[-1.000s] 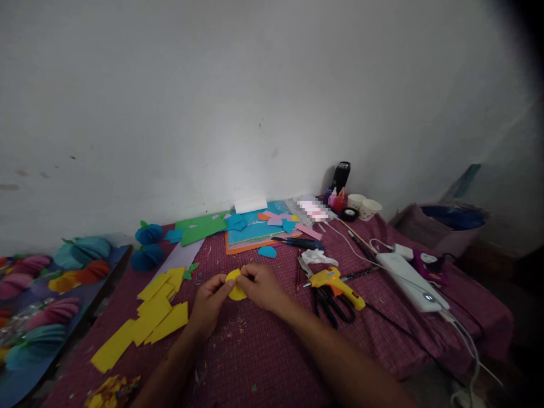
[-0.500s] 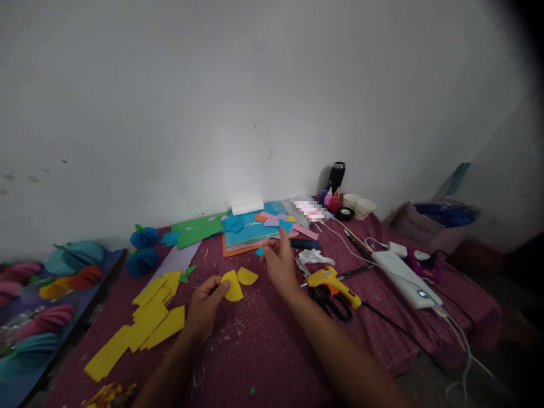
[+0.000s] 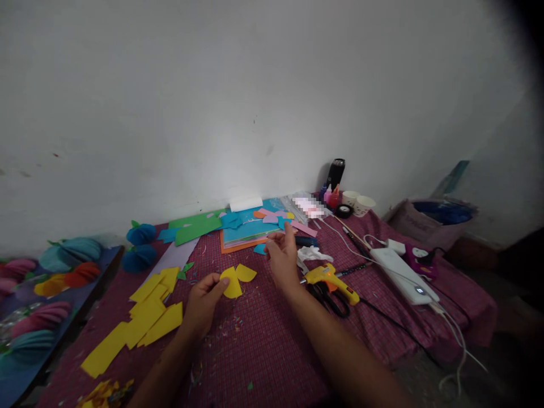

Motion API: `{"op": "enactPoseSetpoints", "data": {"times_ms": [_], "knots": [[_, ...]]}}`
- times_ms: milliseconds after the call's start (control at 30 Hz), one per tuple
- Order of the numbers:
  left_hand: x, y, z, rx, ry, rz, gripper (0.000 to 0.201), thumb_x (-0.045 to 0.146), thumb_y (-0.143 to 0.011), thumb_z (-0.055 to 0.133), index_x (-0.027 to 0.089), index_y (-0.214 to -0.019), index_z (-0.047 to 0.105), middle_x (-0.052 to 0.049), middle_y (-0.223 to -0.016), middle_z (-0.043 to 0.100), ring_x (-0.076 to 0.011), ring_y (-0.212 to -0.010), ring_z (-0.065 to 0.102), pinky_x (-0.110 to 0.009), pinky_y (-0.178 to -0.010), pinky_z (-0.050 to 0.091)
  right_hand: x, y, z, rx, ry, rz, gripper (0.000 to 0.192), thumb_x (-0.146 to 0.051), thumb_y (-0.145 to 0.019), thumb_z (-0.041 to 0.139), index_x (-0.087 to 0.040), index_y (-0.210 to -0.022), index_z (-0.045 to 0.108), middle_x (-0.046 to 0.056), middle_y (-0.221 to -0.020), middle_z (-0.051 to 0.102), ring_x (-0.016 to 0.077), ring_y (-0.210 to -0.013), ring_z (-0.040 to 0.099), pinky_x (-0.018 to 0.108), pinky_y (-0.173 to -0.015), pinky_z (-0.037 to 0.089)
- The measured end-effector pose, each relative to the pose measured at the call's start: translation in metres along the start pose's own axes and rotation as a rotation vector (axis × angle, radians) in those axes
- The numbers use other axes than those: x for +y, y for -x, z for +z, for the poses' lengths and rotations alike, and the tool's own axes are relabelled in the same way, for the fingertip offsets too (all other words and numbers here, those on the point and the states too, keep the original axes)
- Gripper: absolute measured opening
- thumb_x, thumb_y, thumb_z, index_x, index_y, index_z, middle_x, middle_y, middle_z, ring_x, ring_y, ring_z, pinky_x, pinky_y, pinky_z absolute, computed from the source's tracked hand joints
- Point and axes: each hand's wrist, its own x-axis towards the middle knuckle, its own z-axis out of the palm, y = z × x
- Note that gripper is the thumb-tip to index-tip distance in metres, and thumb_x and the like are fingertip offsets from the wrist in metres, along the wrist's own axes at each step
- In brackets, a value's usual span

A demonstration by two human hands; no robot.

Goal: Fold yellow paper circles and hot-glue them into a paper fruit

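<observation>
The left hand (image 3: 204, 303) pinches a yellow piece (image 3: 232, 284) at its left edge. Its thumb lies on top with the tip pressed to the paper, and the index finger bends in from the far side, so the two are closed on it with only the paper between. The other fingers curl back toward the palm, and how tightly they fold is hidden. The piece, with a curved outer edge, sits just over the cloth (image 3: 263, 362), near the middle of the table; whether its lower edge touches the cloth is hard to tell.

A yellow wedge (image 3: 245, 273) lies to the right of it, close against its edge, in the space between the two hands.

The right hand (image 3: 284, 263) is raised to the right of the wedge, clear of it. Its index finger stretches up and away, parted from the rest, its tip in line with the paper stack (image 3: 233, 238). The thumb and remaining fingers are loosely bent; I cannot tell whether they meet or hold anything. A blue scrap (image 3: 260, 249) shows just left of these fingers. The glue gun (image 3: 325, 277) and scissors (image 3: 338, 306) lie to the right of the wrist.
</observation>
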Motion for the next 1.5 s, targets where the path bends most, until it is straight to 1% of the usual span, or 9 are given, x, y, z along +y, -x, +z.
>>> {"op": "enactPoseSetpoints", "data": {"times_ms": [133,200,333,500,633,867,1267,1367,1500], "knots": [[0.002,0.001,0.002,0.015,-0.006,-0.006,0.037,0.049,-0.068,0.083,0.016,-0.071,0.065,0.002,-0.065,0.061,-0.0099,-0.058,0.048,-0.020,-0.056,0.038,-0.005,0.004,0.003,0.023,-0.054,-0.018,0.075,-0.024,-0.087,0.054,-0.024,-0.155,0.022,0.003,-0.103,0.056,0.0139,-0.077,0.055,0.026,-0.067,0.049],[0.002,0.001,0.002,0.014,-0.010,-0.010,0.036,0.048,-0.068,0.083,0.016,-0.070,0.064,0.003,-0.064,0.060,-0.0094,-0.057,0.047,-0.020,-0.055,0.037,-0.009,0.008,0.004,-0.075,0.005,-0.061,0.061,-0.024,-0.089,0.052,-0.022,-0.148,0.037,0.002,-0.098,0.058,0.0139,-0.076,0.055,0.026,-0.069,0.049],[0.001,0.000,0.001,0.023,0.026,-0.040,0.035,0.046,-0.069,0.083,0.016,-0.072,0.064,0.003,-0.065,0.062,-0.0098,-0.058,0.050,-0.020,-0.056,0.038,-0.012,0.022,0.009,-0.381,0.302,-0.233,0.026,-0.021,-0.091,0.052,-0.020,-0.112,0.067,0.003,-0.094,0.066,0.0156,-0.083,0.058,0.028,-0.080,0.046],[0.002,-0.003,0.002,0.081,0.122,-0.046,0.038,0.045,-0.064,0.085,0.016,-0.074,0.064,0.003,-0.064,0.060,-0.0105,-0.058,0.051,-0.021,-0.057,0.038,-0.001,0.041,0.020,-0.516,0.502,-0.222,0.035,-0.020,-0.085,0.059,-0.018,-0.120,0.063,0.007,-0.102,0.068,0.0190,-0.090,0.059,0.032,-0.082,0.046],[0.003,-0.003,0.002,0.082,0.084,-0.056,0.039,0.047,-0.064,0.085,0.015,-0.071,0.063,0.005,-0.057,0.055,-0.0083,-0.051,0.044,-0.021,-0.051,0.032,0.008,0.046,0.026,-0.560,0.384,-0.107,0.034,-0.018,-0.087,0.056,-0.018,-0.120,0.062,0.003,-0.093,0.067,0.0153,-0.078,0.059,0.027,-0.071,0.046],[-0.004,-0.004,-0.002,0.030,0.103,-0.054,0.036,0.044,-0.068,0.084,0.015,-0.074,0.064,0.002,-0.066,0.060,-0.0094,-0.058,0.050,-0.020,-0.055,0.036,0.009,0.047,0.030,-0.583,0.166,0.045,0.028,-0.011,-0.081,0.053,-0.020,-0.105,0.066,-0.003,-0.080,0.060,0.0107,-0.069,0.053,0.021,-0.063,0.044],[0.009,0.001,0.004,0.000,0.196,-0.065,0.033,0.041,-0.068,0.083,0.014,-0.078,0.068,-0.001,-0.071,0.066,-0.0123,-0.063,0.058,-0.023,-0.062,0.044,0.010,0.043,0.030,-0.511,0.020,0.173,0.038,-0.011,-0.078,0.051,-0.018,-0.114,0.062,-0.004,-0.077,0.057,0.0109,-0.063,0.054,0.022,-0.058,0.046],[0.005,-0.001,0.002,0.024,0.180,-0.066,0.034,0.044,-0.068,0.083,0.015,-0.076,0.066,0.000,-0.067,0.065,-0.0115,-0.059,0.056,-0.022,-0.059,0.042,0.011,0.044,0.029,-0.472,0.111,0.102,0.036,-0.011,-0.077,0.053,-0.020,-0.111,0.061,-0.002,-0.082,0.059,0.0122,-0.069,0.056,0.023,-0.062,0.046],[0.003,-0.004,0.002,0.080,0.182,-0.073,0.036,0.045,-0.066,0.084,0.016,-0.075,0.064,0.002,-0.063,0.062,-0.0110,-0.057,0.054,-0.022,-0.057,0.041,0.006,0.044,0.025,-0.384,0.373,-0.128,0.013,-0.013,-0.078,0.057,-0.021,-0.089,0.059,-0.001,-0.085,0.059,0.0139,-0.076,0.053,0.025,-0.067,0.041]]}}
